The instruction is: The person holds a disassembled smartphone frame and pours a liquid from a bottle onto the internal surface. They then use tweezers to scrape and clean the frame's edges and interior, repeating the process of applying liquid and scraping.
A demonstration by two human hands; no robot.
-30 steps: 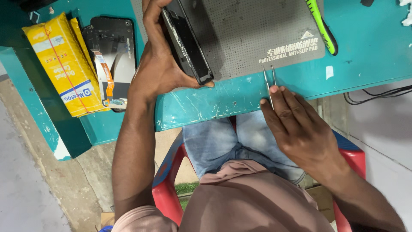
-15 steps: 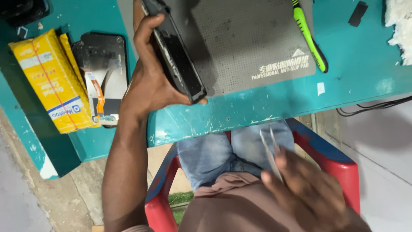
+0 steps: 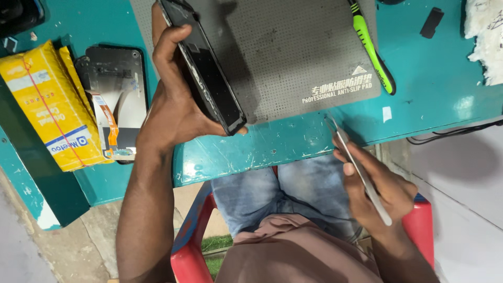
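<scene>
I see the teal table (image 3: 419,89) and grey anti-slip mat (image 3: 293,57) at twelve o'clock. My left hand (image 3: 173,105) wraps tight round the dark phone (image 3: 207,68), held on edge over the mat; my right hand (image 3: 377,191) pinches metal tweezers (image 3: 356,167) at four o'clock, off the table. I judge I'm mid-repair: next, bring the tips steadily to the phone.

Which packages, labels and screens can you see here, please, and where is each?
Yellow rectangular packet with white-and-blue label: far left on the teal table.
Black phone with dark screen: gripped in left hand.
Dark detached screen panel with orange flex cable: beside the packet.
Grey dotted mat with white printed label: centre top.
</scene>
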